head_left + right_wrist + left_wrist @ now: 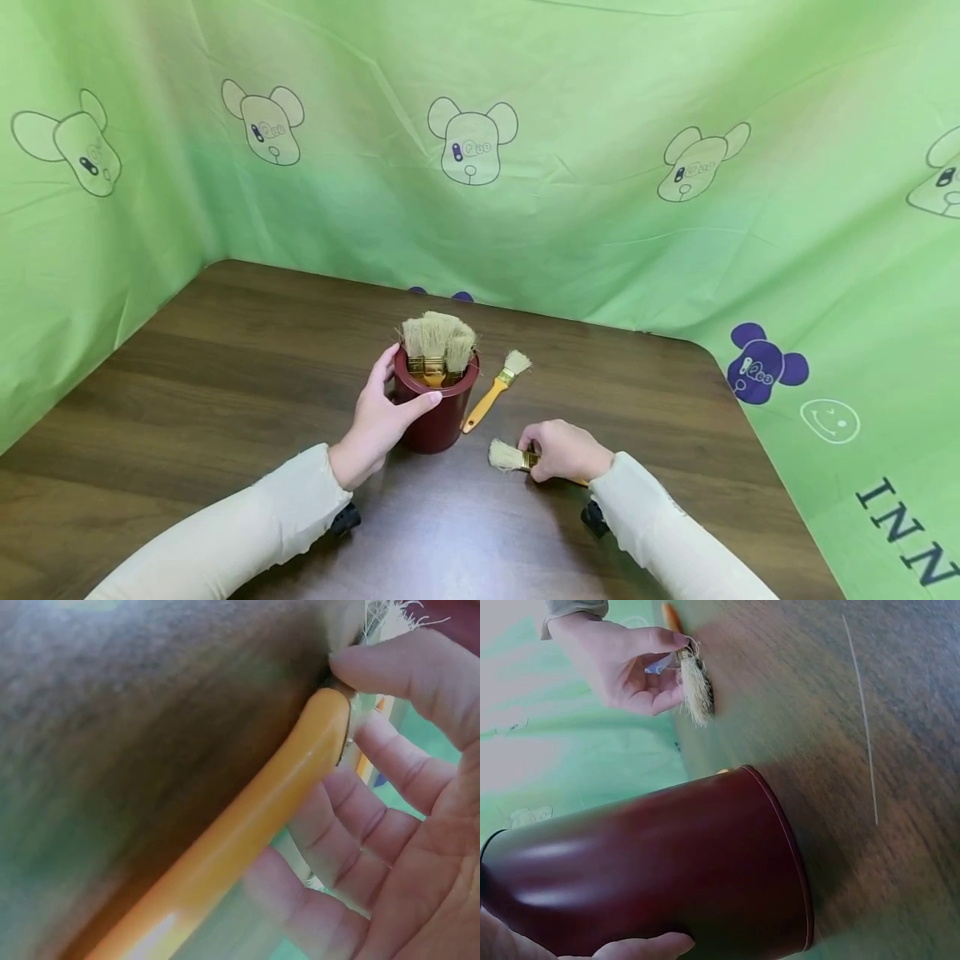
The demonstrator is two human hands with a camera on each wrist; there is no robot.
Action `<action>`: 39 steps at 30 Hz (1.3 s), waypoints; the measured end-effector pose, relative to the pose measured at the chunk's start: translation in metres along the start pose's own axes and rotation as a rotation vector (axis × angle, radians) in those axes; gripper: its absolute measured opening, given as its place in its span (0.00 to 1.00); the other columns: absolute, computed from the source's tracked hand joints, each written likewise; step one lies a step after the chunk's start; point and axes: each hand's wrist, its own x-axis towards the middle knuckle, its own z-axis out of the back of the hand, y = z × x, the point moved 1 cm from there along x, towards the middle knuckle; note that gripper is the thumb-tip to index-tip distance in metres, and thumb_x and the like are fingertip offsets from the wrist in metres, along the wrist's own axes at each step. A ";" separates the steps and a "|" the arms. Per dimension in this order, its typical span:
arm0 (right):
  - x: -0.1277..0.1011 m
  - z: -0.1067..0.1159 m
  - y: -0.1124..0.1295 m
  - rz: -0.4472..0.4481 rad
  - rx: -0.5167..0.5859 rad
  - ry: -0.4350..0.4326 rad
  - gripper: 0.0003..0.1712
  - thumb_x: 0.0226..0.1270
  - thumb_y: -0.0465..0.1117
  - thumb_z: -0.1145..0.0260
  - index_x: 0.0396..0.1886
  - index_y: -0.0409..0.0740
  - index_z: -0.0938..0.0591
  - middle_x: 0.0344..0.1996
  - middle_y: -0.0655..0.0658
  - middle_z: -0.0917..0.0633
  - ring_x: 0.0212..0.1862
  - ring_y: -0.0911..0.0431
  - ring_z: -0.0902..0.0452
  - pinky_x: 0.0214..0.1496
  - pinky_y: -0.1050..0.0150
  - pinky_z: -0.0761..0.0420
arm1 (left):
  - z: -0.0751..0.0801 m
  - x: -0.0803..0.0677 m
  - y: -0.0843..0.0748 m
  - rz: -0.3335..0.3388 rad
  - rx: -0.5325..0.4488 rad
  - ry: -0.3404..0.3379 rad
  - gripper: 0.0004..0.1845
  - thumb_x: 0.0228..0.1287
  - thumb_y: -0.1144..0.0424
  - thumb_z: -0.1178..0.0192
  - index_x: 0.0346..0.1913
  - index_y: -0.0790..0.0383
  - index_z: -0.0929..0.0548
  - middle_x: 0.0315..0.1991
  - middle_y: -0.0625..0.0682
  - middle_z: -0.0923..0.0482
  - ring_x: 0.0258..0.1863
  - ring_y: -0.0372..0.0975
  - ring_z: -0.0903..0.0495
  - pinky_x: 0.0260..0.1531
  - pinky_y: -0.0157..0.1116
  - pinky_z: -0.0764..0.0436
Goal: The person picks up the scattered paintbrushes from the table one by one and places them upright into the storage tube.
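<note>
1. Brush (508, 455), bristles pale and handle orange, lies on the wooden table (225, 375) near the front edge, just right of a dark red cup (437, 408), with its bristles toward the cup.
2. The right hand (564, 450) arches over the brush from the right, wrist low to the table, fingers curled; thumb and fingertips pinch it at the metal band, as the right wrist view shows.
3. The left hand (378, 421) reaches in from the front-left and wraps the cup's side, thumb across the near wall, fingers round the far rim.
4. The cup stands upright about mid-table, holding several brushes (437, 342) bristles-up.
5. A second loose brush (495, 389) lies just beyond the cup's right side, its bristles toward the table's far edge, apart from both hands.
6. Green printed sheeting (600, 167) walls the table's far and side edges.
</note>
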 end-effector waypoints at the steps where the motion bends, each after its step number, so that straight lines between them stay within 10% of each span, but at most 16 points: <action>1: 0.000 0.000 0.000 0.003 -0.014 0.005 0.15 0.35 0.31 0.31 0.27 0.49 0.21 0.17 0.56 0.30 0.21 0.63 0.37 0.22 0.67 0.35 | 0.000 0.000 0.000 0.003 -0.003 0.001 0.46 0.53 0.68 0.32 0.73 0.55 0.45 0.69 0.59 0.41 0.66 0.53 0.39 0.61 0.52 0.34; 15: 0.008 0.047 0.017 0.005 -0.094 0.051 0.18 0.36 0.30 0.31 0.32 0.45 0.20 0.24 0.53 0.26 0.28 0.59 0.32 0.30 0.63 0.29 | 0.000 -0.001 0.003 -0.004 0.002 -0.018 0.45 0.54 0.67 0.32 0.73 0.55 0.45 0.67 0.58 0.38 0.65 0.51 0.37 0.60 0.51 0.34; 26: 0.017 0.097 0.034 0.133 0.296 -0.066 0.16 0.41 0.27 0.34 0.35 0.37 0.21 0.28 0.48 0.22 0.34 0.56 0.27 0.40 0.62 0.24 | -0.001 0.000 0.004 0.003 0.017 -0.010 0.46 0.54 0.67 0.32 0.73 0.56 0.46 0.69 0.58 0.41 0.67 0.50 0.40 0.62 0.53 0.36; 39: 0.016 0.117 0.053 0.142 0.596 -0.395 0.18 0.47 0.25 0.32 0.41 0.28 0.23 0.29 0.47 0.20 0.32 0.58 0.23 0.37 0.68 0.21 | -0.004 0.000 0.000 -0.019 0.015 -0.001 0.46 0.53 0.68 0.33 0.73 0.58 0.46 0.68 0.60 0.40 0.67 0.52 0.40 0.64 0.54 0.40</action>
